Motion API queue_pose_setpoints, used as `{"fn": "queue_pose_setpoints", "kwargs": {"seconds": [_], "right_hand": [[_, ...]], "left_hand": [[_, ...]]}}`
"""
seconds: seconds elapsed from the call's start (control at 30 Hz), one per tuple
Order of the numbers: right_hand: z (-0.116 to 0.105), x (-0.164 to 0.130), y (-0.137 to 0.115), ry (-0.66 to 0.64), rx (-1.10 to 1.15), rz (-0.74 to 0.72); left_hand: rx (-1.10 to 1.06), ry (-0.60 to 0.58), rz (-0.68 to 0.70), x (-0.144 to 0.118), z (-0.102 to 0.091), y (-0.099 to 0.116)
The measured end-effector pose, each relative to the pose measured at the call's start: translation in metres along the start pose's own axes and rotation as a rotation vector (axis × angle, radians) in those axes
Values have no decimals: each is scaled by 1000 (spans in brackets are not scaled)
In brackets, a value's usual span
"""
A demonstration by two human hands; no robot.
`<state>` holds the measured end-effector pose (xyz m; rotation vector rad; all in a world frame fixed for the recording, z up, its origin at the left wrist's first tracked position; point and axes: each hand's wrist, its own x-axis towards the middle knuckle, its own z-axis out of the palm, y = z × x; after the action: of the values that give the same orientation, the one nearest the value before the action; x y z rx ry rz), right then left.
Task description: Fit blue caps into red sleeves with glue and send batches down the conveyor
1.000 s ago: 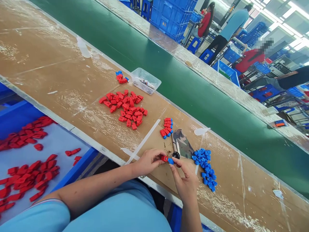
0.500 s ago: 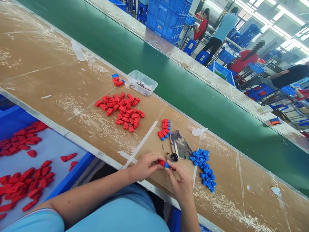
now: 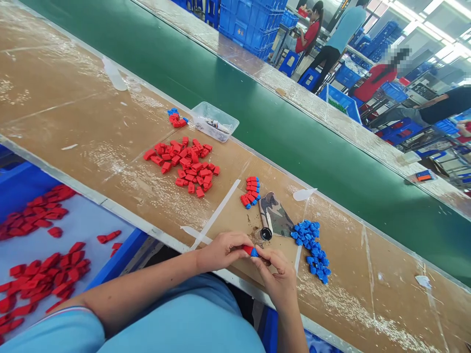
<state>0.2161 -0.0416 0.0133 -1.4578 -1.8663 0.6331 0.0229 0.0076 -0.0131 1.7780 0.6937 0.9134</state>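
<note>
We hold a small red piece (image 3: 248,250) with a blue cap (image 3: 254,252) on its end, pinched between the fingertips of our left hand (image 3: 221,251) and right hand (image 3: 276,274), both closed narrowly on it. Our fingers cover most of it, so how the two parts join is hard to make out. Just beyond our right fingers lies the blue pile (image 3: 311,247). Since a moment ago our hands have drawn closer together on the piece
</note>
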Motion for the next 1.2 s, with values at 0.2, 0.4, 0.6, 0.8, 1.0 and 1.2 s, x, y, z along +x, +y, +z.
{"fn": "queue_pose_setpoints", "kwargs": {"seconds": [0.2,0.4,0.6,0.8,1.0,1.2], "right_hand": [[3,-6,-16,111,-50,-52],[23,-9,-36,-15,-155,-252],[34,-12,-33,-15,-135,-226],[6,-11,-30,-43,9,-190],[-43,-23,37,477,-301,186],[-58,-43,85,560,-525,392]], "left_hand": [[28,-80,-14,-4,1,8],[-115,-198,147,-10,15,23],[-176,-154,155,-16,25,18],[-34,-228,77,-7,12,21],[348,55,-142,26,-25,-1],[532,199,-210,52,-42,-21]]}}
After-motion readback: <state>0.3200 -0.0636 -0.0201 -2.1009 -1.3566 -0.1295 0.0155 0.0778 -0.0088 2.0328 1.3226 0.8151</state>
